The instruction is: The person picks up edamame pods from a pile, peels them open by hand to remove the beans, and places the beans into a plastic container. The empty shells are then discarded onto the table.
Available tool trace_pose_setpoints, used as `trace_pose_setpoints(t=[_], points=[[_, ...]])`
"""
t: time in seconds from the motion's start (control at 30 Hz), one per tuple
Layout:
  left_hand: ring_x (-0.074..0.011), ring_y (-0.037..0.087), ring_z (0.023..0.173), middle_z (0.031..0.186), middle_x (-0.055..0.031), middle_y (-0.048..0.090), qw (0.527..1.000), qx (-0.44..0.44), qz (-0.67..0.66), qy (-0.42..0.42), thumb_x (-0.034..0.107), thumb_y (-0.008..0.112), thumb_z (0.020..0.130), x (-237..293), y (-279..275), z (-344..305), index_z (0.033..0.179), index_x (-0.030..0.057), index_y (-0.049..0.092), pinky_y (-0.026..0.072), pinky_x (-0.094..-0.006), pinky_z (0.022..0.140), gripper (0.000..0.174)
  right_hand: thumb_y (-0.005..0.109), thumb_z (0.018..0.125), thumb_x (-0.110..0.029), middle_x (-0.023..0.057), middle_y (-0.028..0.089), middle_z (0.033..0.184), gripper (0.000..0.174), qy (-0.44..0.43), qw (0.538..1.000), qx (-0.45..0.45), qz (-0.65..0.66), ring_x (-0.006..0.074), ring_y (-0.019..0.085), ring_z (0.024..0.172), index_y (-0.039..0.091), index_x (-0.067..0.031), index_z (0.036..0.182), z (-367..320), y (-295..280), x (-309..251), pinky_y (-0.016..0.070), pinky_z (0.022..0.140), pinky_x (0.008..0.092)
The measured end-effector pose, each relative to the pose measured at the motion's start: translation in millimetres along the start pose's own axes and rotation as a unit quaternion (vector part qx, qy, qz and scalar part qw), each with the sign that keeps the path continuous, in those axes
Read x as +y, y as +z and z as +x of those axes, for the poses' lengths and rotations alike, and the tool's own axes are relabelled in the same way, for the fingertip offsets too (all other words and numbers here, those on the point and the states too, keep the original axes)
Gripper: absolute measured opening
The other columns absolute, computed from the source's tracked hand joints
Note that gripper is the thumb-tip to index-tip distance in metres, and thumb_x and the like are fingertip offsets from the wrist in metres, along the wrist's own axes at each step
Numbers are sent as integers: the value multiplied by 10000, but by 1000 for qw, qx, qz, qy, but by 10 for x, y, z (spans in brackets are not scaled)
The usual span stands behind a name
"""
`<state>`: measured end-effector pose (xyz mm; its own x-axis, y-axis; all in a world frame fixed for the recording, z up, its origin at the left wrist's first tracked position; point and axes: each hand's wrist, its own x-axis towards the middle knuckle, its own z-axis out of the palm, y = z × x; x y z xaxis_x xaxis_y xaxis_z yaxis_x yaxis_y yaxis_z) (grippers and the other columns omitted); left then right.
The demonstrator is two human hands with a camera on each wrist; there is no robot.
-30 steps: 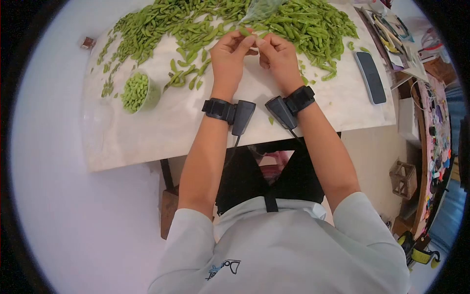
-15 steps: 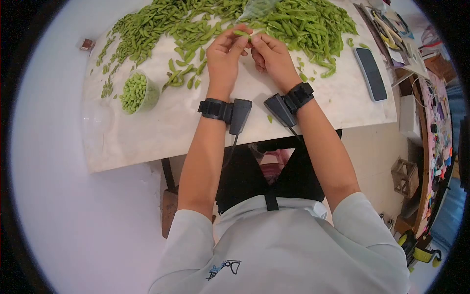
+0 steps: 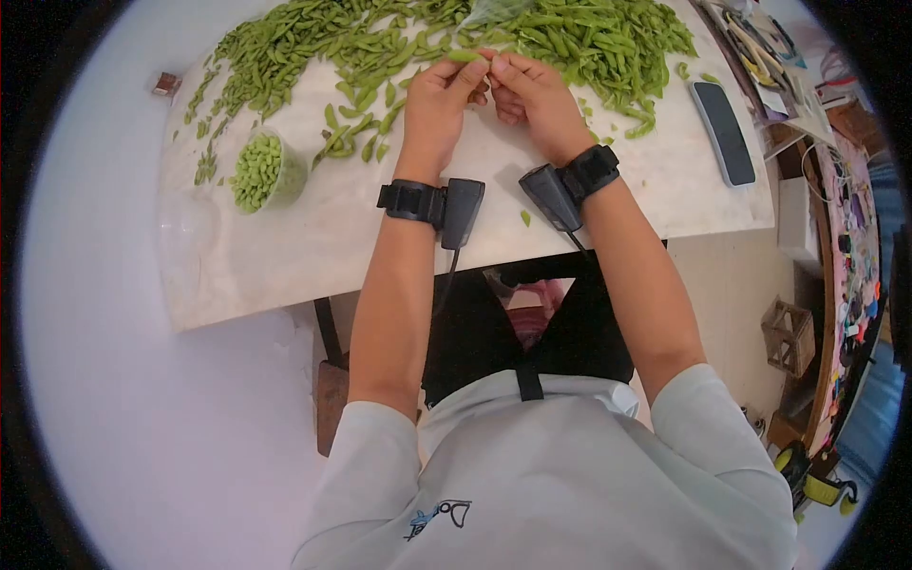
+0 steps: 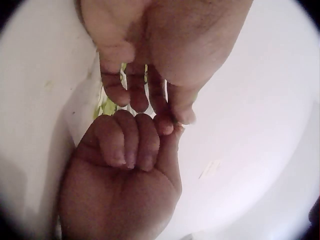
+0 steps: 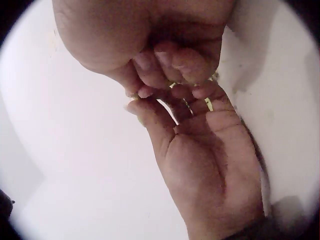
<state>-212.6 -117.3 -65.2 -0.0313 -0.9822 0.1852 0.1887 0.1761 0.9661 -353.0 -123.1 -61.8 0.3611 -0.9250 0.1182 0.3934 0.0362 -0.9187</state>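
Note:
In the head view a green soybean pod (image 3: 465,56) lies between the thumb and fingers of my left hand (image 3: 435,119). My right hand (image 3: 543,106) pinches at the pod's right end, its thumb tip right beside the left thumb. The right hand's other fingers are curled in toward the palm, plain in the left wrist view, where the right hand (image 4: 120,195) is lower. Both wrist views show the thumb tips meeting, with the pod mostly hidden behind the fingers. The left hand (image 5: 210,165) has its other fingers loosely bent.
Unopened pods (image 3: 313,47) spread over the table's far left. A heap of green pods (image 3: 608,52) lies far right, beside a clear plastic bag (image 3: 494,11). A clear cup (image 3: 293,179) of shelled beans (image 3: 255,173) stands left; a phone (image 3: 724,133) lies right.
The pod in the left hand has turned to lie flatter, and the right fingertips have closed up against its end. The whole head view has shifted slightly.

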Motion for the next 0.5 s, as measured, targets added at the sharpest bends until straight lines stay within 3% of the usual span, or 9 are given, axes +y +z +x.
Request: trace_pose_setpoints(t=[0.13, 0.23, 0.33, 0.5], points=[[-85, 518, 661, 755, -12, 615, 1000, 1, -7, -9, 202, 630, 879, -46, -37, 10, 964, 1, 665, 425, -218, 625, 221, 525, 943, -300, -51, 429, 670, 373, 28, 996, -29, 86, 37, 344, 530, 561, -19, 1186, -16, 4, -25, 290, 475, 192], [-88, 535, 681, 767, -20, 626, 1000, -11, -28, -10, 199, 630, 878, -84, -56, 24, 947, -5, 663, 432, -221, 643, 217, 510, 951, -287, -53, 398, 669, 379, 51, 987, -55, 145, 40, 312, 529, 522, -23, 1223, -6, -30, -20, 282, 475, 192], [-86, 548, 707, 800, -26, 647, 999, -23, -35, 6, 192, 630, 878, -67, -52, 24, 968, 4, 666, 439, -221, 670, 211, 484, 964, -257, -50, 370, 656, 349, 72, 970, -78, 221, 47, 292, 520, 505, -23, 1222, -6, -30, 2, 280, 471, 199], [-110, 586, 745, 849, -60, 659, 998, -29, 12, 46, 203, 573, 917, -8, -2, 4, 965, -10, 633, 467, -233, 712, 226, 442, 980, -250, -50, 345, 627, 256, 113, 921, -131, 350, 52, 285, 507, 536, -25, 1061, 6, -71, 25, 283, 464, 194]])
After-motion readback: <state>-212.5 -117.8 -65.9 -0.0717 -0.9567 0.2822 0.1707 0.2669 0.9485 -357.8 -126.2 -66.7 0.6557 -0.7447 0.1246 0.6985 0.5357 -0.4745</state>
